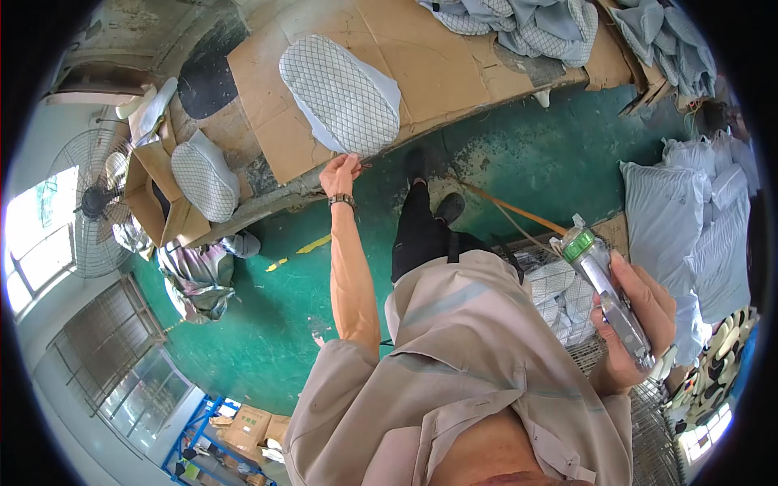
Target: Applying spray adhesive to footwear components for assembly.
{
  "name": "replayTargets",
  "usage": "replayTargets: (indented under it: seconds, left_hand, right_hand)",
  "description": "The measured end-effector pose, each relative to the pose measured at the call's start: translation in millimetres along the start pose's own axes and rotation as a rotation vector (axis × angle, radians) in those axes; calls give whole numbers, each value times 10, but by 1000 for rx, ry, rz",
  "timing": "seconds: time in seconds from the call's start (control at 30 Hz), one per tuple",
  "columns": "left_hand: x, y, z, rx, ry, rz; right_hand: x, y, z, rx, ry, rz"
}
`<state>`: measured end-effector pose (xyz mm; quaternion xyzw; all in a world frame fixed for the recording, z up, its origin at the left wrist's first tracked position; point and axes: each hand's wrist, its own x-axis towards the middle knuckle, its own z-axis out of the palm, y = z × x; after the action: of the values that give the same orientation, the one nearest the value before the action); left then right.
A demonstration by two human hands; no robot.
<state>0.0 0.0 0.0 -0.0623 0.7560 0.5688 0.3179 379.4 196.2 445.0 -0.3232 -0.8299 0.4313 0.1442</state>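
Observation:
My left hand [341, 173] reaches to the table edge, its fingers pinched together at the near end of a white oval pad [344, 97]. Dark crossing lines cover the pad, and pale cloth shows along its sides. It lies flat on a cardboard sheet [267, 97]. Out to the right, my right hand [644, 312] is wrapped round a silver handheld tool with a green band [601, 279]. That tool is held up in the air, apart from the pad; its exact kind is not clear.
Similar grid-lined pieces [551, 32] are heaped at the far right of the table. Another pad [205, 174] lies left, beside an open carton [158, 194] and a fan [96, 201]. Stuffed white sacks [664, 219] stand right, near a wire cage [559, 300].

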Motion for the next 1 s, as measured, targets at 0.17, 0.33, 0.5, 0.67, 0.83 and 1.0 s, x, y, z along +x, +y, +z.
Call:
replayTargets:
  seconds: [0.17,0.33,0.5,0.67,0.83,1.0]
  left_hand:
    - [-325,559,181,700,287,210]
    - [-424,737,248,850,339,195]
    - [-190,695,153,747,182,35]
    - [-12,428,-91,94,-45,3]
    - [-350,886,-5,206,-28,151]
    - [-215,826,13,295,20,91]
  right_hand:
    - [196,-99,92,-40,41,-101]
    - [179,-181,117,23,48,-15]
    - [202,-204,70,-90,4,-90]
    - [173,-200,136,-78,-52,-5]
    - [143,-174,226,-106,-59,-11]
    - [123,-138,342,-5,-47,-6]
